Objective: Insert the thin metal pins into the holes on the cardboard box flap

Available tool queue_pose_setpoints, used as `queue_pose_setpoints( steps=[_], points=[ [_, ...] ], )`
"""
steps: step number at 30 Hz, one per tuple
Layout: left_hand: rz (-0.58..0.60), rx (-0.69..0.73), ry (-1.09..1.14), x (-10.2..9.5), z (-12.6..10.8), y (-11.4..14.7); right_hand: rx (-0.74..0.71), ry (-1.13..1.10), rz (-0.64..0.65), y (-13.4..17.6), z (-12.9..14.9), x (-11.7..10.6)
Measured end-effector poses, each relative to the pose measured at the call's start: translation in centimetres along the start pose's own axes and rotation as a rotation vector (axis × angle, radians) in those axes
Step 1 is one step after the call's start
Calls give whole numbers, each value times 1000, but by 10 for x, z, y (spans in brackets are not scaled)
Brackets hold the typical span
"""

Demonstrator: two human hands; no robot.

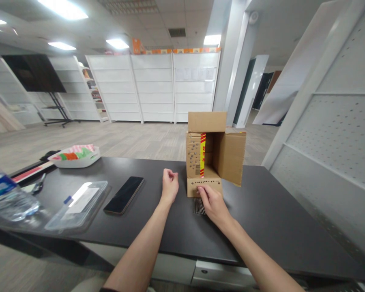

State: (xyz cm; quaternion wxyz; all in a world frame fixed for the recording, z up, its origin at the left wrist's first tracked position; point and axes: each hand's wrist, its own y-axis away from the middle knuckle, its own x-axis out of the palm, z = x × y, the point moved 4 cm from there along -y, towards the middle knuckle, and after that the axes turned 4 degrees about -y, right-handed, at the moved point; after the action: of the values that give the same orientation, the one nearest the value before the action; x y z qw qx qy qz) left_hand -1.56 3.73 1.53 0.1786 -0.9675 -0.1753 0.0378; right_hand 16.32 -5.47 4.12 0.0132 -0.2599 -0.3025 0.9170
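The right hand (pixel 212 201) is pinching at the box (pixel 195 156) flap (pixel 192 188), the left hand (pixel 170 187) curling nearby; both hands' contents are unclear.

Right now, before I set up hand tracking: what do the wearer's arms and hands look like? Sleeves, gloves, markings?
Left hand and right hand: ungloved. Left forearm and right forearm: bare, no watch, cables or markings visible. A dark sleeve edge shows at the bottom on the left arm; no right sleeve in frame.
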Motion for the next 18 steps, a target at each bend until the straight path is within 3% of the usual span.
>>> queue_pose_setpoints(
  steps=[8, 18],
  points=[
    [-3, -2, -5, 0, -1, 0, 70, -102, -135, -17, -13, 0],
    [-1, -2, -7, 0, 3, -1, 57, -112, -178, -19, -19, 5]
  ],
)
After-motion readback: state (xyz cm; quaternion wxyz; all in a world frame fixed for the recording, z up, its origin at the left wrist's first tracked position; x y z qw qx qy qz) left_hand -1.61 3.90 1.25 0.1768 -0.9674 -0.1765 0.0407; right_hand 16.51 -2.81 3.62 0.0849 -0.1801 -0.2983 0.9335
